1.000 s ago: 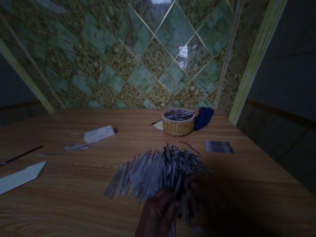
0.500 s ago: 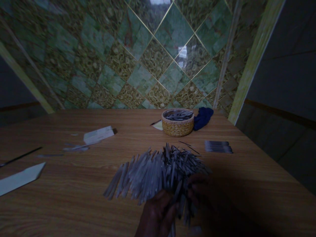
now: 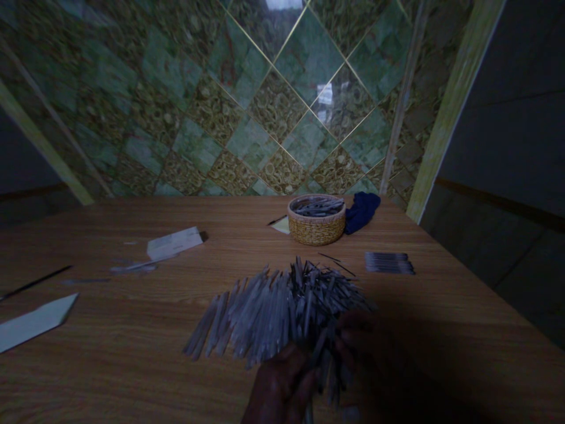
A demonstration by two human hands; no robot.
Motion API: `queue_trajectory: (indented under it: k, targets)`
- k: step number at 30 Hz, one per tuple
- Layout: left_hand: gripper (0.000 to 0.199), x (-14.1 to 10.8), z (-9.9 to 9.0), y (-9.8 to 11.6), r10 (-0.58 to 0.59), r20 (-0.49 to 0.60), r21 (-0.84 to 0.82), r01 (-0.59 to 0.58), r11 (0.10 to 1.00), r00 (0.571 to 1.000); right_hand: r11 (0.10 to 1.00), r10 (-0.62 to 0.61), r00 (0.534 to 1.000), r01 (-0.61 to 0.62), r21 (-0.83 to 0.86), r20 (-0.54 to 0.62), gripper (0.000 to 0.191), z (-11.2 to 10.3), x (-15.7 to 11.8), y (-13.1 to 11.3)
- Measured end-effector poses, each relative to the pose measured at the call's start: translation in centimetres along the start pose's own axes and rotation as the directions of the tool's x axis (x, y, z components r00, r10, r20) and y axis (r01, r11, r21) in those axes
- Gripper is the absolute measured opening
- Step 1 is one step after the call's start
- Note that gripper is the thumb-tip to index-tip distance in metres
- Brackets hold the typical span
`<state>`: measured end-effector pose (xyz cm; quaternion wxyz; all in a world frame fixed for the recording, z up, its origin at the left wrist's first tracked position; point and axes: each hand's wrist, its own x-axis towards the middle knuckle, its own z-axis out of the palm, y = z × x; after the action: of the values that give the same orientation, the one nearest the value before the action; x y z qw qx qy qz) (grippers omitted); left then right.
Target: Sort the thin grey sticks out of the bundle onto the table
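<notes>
My left hand (image 3: 280,383) is closed on a thin dark stick-like piece at the near edge of a large pile. Close beside it on the right, my right hand (image 3: 359,341) lies in deep shadow, its fingers at the same piece; their exact hold is too dark to make out. The pile has pale translucent sleeves (image 3: 258,315) fanned out on the left and dark thin sticks (image 3: 324,291) heaped on the right. Some of the pile lies hidden behind my hands.
On the wooden table (image 3: 132,365), a wicker basket (image 3: 316,229) of similar pieces stands at the back beside a dark blue cloth (image 3: 362,212). A neat row of sticks (image 3: 388,262) lies right. Left are a white box (image 3: 174,242), pale strips (image 3: 136,267) and a pale-green strip (image 3: 37,323).
Both hands keep nearly the same place and pose. The whole view has shifted very slightly; nothing else has visibly moved.
</notes>
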<state>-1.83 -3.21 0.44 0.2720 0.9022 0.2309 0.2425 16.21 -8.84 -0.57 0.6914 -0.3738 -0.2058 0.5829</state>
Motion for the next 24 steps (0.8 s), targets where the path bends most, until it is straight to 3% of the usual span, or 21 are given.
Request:
queue_trajectory:
  k: [6, 11, 24]
  targets:
    - [0.015, 0.23, -0.16, 0.54, -0.007, -0.013, -0.024, 0.007, 1.0, 1.0, 0.997, -0.064, 0.998, 0.065, -0.029, 0.023, 0.022, 0.11, -0.15, -0.2]
    - [0.012, 0.25, 0.0, 0.41, 0.002, 0.016, -0.023, -0.002, 1.0, 1.0, 0.988, -0.036, 0.993, 0.052, -0.144, 0.112, 0.021, -0.3, 0.16, -0.49]
    - [0.011, 0.27, 0.02, 0.52, 0.001, 0.056, -0.044, 0.001, 0.999, 0.998, 0.977, -0.046, 0.992, 0.069, -0.201, 0.116, 0.022, -0.4, 0.1, -0.17]
